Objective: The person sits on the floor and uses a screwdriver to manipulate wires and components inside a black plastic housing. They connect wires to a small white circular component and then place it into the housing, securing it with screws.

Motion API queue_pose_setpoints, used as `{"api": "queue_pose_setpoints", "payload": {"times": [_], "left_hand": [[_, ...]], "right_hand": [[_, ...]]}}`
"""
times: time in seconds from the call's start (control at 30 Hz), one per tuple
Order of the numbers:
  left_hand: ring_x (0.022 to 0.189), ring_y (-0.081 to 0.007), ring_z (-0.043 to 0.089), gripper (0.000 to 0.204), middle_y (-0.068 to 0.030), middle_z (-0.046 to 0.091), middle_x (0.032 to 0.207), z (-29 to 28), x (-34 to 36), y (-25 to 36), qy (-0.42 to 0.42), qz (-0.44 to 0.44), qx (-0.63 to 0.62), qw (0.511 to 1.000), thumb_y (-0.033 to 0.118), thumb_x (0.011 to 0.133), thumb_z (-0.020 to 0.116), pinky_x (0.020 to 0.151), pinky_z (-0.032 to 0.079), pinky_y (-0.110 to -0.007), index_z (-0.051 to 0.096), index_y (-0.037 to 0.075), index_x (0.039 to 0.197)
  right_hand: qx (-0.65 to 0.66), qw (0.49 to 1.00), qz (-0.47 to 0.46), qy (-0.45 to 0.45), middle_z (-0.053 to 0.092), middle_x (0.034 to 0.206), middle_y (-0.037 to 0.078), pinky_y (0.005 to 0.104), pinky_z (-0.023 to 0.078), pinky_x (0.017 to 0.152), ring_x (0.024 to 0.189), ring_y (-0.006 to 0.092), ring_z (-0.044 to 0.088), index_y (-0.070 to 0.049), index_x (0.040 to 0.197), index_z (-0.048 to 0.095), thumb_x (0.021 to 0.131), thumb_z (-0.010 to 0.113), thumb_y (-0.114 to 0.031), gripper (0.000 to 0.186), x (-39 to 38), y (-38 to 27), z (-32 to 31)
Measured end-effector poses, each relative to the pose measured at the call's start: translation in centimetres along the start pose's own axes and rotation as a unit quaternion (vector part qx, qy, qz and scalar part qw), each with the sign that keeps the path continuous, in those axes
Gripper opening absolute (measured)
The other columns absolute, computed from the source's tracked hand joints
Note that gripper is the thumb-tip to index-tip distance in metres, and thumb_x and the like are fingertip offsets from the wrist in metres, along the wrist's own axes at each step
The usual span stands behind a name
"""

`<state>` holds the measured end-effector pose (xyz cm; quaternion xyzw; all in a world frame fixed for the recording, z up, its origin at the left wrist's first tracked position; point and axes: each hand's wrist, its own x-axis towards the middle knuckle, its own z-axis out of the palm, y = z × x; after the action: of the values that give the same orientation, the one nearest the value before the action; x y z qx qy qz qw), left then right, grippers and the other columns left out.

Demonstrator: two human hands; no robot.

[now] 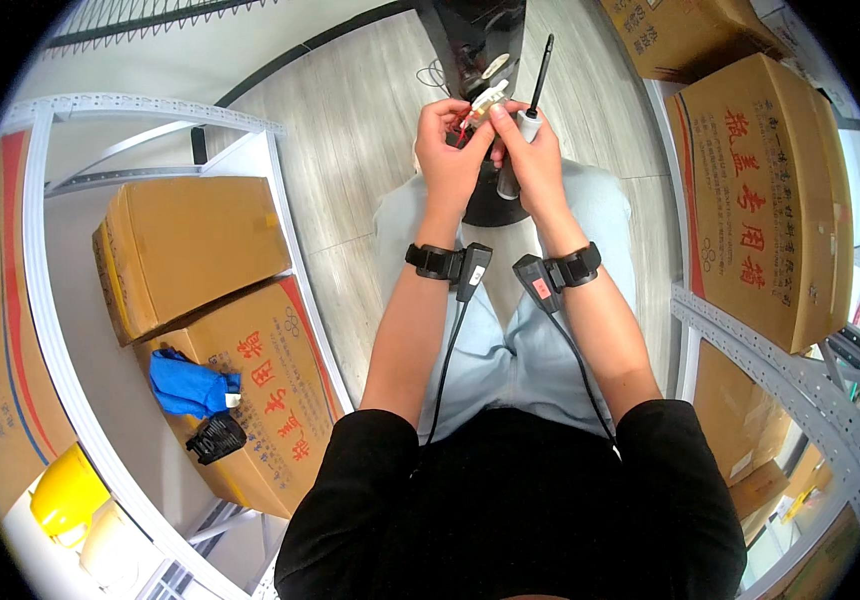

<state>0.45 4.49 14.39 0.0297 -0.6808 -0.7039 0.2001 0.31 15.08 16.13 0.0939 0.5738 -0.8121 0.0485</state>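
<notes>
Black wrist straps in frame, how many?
2: one black strap on the person's left wrist, another black strap on the right wrist. Both show plainly.

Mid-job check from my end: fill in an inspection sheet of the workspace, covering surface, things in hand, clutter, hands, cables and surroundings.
Surface: pale grey wood-look plank floor; work held above it, near a glossy black object.
Things in hand: small white part with red wires; long screwdriver-like tool, grey handle, black shaft.
Clutter: crumpled blue cloth and small black item on a brown cardboard box.
Hands: left hand pinches the part; right hand grips the tool, thumb close to the part.
Cables: black cables run from black wristbands toward the body.
Surroundings: whitish metal shelving with cardboard boxes, both sides.
</notes>
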Motion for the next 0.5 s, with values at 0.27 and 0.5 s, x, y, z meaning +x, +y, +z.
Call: {"api": "queue_pose_setpoints", "payload": {"times": [0.27, 0.5], "left_hand": [[0.084, -0.0127, 0.058, 0.034, -0.0039, 0.061, 0.093, -1.5, -0.7, 1.1, -0.053, 0.042, 0.091, 0.994, 0.008, 0.072, 0.081, 0.076, 0.049, -0.027, 0.058, 0.003, 0.097], [0.09, -0.0286, 0.06, 0.032, -0.0079, 0.058, 0.094, -4.9, -1.7, 1.1, -0.224, 0.066, 0.296, 0.926, 0.01, 0.071, 0.073, 0.078, 0.05, -0.038, 0.06, 0.008, 0.1]], "right_hand": [[-0.037, 0.999, 0.003, 0.04, 0.057, 0.067, 0.0, 0.0215, 0.041, 0.049, 0.055, 0.0067, 0.052, -0.005, 0.098, 0.059, 0.092, 0.065, -0.031, 0.027, -1.2, -0.1, -1.7], [-0.273, 0.961, 0.026, -0.021, 0.06, 0.067, 0.002, 0.0248, 0.044, 0.053, 0.058, 0.0084, 0.056, -0.004, 0.099, 0.058, 0.086, 0.07, -0.028, 0.03, -3.2, 0.2, -5.2]]}}
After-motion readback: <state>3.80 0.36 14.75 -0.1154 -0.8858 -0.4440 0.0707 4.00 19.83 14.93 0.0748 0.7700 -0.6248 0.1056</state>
